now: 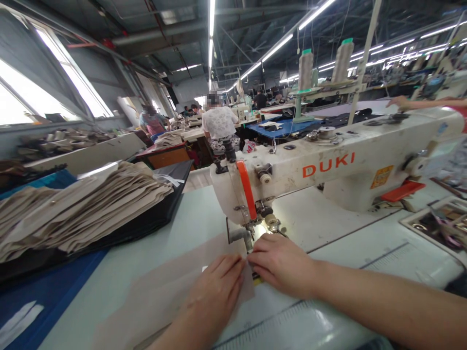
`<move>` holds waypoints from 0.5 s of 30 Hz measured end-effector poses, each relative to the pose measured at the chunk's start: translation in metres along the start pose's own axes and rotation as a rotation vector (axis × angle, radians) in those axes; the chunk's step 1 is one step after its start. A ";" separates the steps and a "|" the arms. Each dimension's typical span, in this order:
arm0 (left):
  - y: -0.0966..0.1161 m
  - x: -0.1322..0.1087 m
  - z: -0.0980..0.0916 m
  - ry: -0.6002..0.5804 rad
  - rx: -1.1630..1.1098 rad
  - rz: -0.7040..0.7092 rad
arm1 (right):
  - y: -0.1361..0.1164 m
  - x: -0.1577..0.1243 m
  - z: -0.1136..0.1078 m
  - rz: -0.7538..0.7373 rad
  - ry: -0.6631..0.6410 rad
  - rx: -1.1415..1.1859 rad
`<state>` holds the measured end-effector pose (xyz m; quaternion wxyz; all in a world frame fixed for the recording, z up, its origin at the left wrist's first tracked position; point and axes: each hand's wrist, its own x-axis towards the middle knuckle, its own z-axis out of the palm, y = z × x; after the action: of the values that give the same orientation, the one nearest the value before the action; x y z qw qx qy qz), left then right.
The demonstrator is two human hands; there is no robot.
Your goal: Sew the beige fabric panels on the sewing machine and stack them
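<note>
1. Left hand [221, 284], slightly bent, lies on 1 pale sheet [164, 287]; right hand [280, 262], curled, at its edge; cannot tell if they grip.
2. 1 sewing machine [288, 180], just beyond the hands.
3. 1 tray [430, 242] of small items [443, 221], right of the hands.
4. 2 large thread cones [342, 63], farther beyond.

The left bare hand [219, 287] covered part of the thin, translucent, pale sheet [164, 287], whose lower-left border blurred into the pale green tabletop [189, 214]; the right bare hand [277, 262] hid part of the stitching area of the white metal sewing machine [365, 141]; whether either hand's fingertips pinched or merely pressed the sheet could not be told; the bottom edge cut the left forearm [178, 333], the right edge the right forearm [394, 296]; the left edge cropped the layered beige fabric stack [105, 209]; the small contents of the off-white tray [419, 236] were indistinct; the dark-clothed distant person [260, 100] was blurred.
</note>
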<state>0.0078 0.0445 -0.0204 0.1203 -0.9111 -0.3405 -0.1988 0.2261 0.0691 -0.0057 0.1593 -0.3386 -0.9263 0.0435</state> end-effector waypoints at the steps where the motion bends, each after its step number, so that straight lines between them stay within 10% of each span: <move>1: 0.000 -0.003 0.000 0.004 0.001 -0.026 | 0.000 0.001 0.000 -0.002 -0.007 -0.013; 15: -0.025 0.031 0.027 0.017 -0.052 -0.101 | 0.011 0.014 0.000 0.030 0.029 -0.121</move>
<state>0.0197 0.0906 -0.0291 0.0894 -0.8940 -0.3795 -0.2209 0.2228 0.0861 -0.0039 0.1513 -0.3622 -0.9196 -0.0148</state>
